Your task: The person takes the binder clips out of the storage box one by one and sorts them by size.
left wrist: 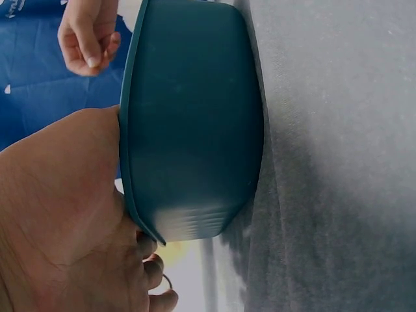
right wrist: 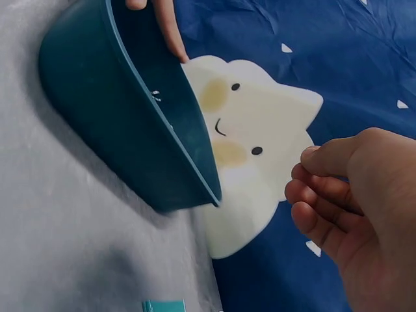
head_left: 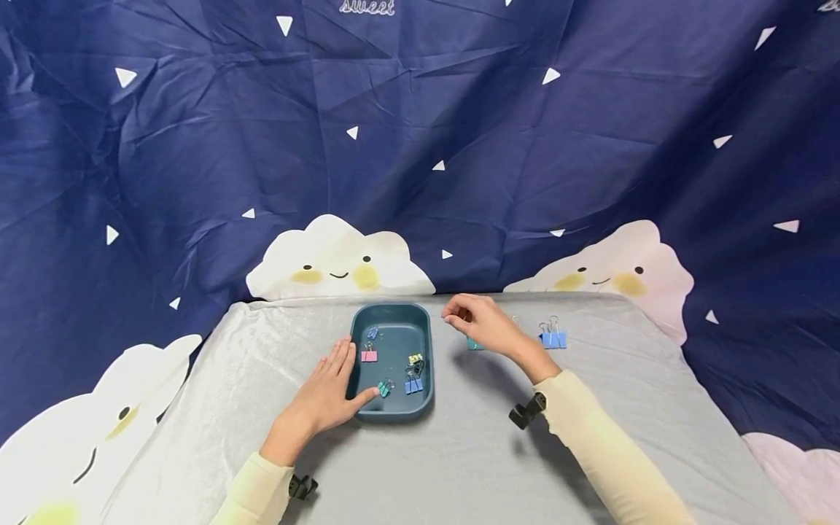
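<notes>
A dark teal tray [head_left: 392, 417] stands on the cloth, with several binder clips inside. Among them are a pink clip [head_left: 370, 356], a blue clip [head_left: 413, 386], a small teal clip [head_left: 384, 389] and a yellow patterned clip [head_left: 415, 359]. My left hand [head_left: 326, 390] rests on the tray's left rim, fingers and thumb extended. Past the opposite rim, my right hand [head_left: 484, 324] is raised above the cloth. Its thumb and fingertips are drawn together, and nothing shows between them in the right wrist view. Below this hand lies a larger teal clip [head_left: 474, 344], partly hidden by it.
Blue binder clips [head_left: 554, 340] stand farther right on the grey cloth [head_left: 485, 452]. A dark blue curtain [head_left: 394, 168] with white clouds and triangles hangs behind the table's back edge. Each wrist wears a black strap.
</notes>
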### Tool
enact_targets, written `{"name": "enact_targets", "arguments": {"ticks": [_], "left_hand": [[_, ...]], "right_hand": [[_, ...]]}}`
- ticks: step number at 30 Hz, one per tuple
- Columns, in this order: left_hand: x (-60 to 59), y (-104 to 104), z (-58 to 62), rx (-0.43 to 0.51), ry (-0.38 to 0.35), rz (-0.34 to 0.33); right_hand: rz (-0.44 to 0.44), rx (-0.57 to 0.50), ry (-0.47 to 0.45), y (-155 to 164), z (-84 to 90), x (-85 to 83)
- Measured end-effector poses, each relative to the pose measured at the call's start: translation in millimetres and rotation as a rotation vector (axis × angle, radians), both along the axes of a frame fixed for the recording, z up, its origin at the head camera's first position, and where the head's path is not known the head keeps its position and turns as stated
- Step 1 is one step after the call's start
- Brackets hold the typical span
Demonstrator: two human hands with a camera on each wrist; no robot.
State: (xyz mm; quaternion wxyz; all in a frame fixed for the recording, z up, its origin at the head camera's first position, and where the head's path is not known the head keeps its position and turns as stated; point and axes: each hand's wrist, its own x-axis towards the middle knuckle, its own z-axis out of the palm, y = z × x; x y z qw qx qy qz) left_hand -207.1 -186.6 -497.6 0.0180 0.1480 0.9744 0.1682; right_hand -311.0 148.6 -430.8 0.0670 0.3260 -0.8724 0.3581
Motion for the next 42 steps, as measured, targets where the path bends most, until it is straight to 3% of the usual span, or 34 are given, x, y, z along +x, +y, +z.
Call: {"name": "enact_targets", "arguments": {"ticks": [14,31,42], "left_hand": [[-0.5,0.3,-1.9,0.003,-0.003,0.006],[0.7,0.6,-2.9,0.011,-0.002,0.006],[0.1,0.3,-3.3,-0.001,-0.014,0.004]], "right_hand": [[0.102,0.052,-0.003,-51.2,-4.4,-11.3],[0.171,0.232,-0.059,-100.8,-9.7,-22.9],[0.183,0.339,-0.089,-120.6,-18.4,-18.5]]}}
